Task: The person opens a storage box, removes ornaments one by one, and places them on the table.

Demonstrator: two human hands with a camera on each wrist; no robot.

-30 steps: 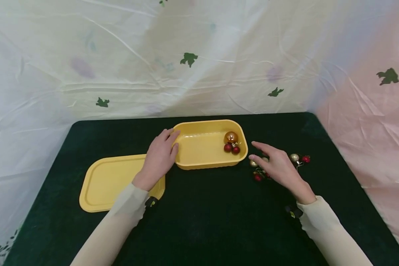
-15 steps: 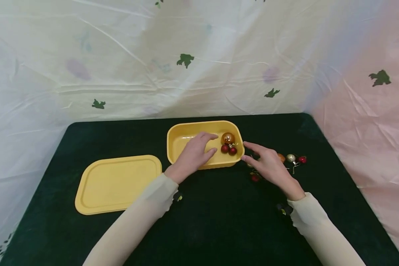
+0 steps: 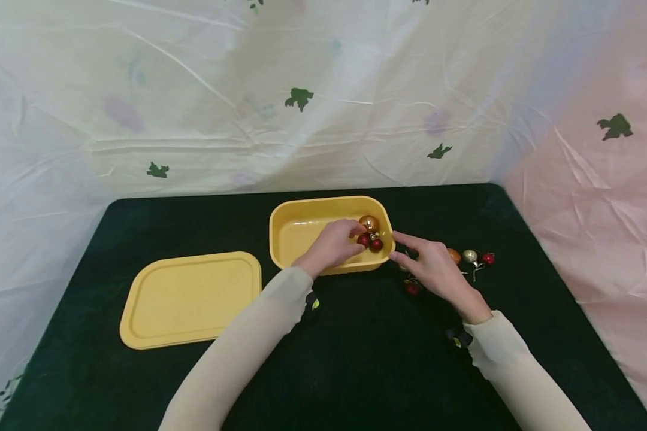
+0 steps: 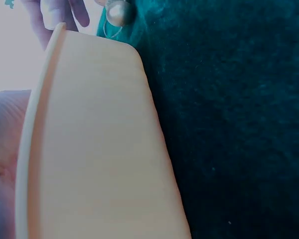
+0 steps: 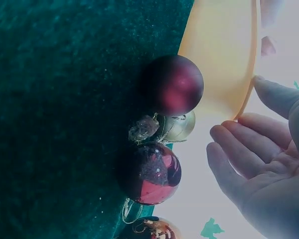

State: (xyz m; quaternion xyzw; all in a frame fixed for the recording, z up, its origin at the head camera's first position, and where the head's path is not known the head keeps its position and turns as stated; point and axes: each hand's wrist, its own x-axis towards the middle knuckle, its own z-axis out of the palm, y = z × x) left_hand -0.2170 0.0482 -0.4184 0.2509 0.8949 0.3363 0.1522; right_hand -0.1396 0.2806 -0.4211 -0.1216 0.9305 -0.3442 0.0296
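Note:
A yellow open box (image 3: 296, 236) stands at the back middle of the dark green table, with a gold bauble (image 3: 369, 222) and small red baubles (image 3: 376, 245) at its right end. My left hand (image 3: 331, 244) reaches over the front rim into the box. Its thumb and fingertips close around one small red bauble (image 3: 363, 240) beside the gold one. In the left wrist view the box's wall (image 4: 99, 134) hides this grasp. My right hand (image 3: 433, 268) has thumb and fingers extended against the box's right rim, the thumb tip touching it in the right wrist view.
To the left lies a flat yellow lid (image 3: 191, 302). Right of the box, partly under my right hand, are more baubles, among them a dark red one (image 3: 411, 288), a pale gold one (image 3: 469, 256) and a bright red one (image 3: 488, 258). Patterned cloth (image 3: 323, 131) hangs behind the table.
My left hand has left the box's left rim and moved right to the baubles inside, its fingers closing in. My right hand has come up to the right rim.

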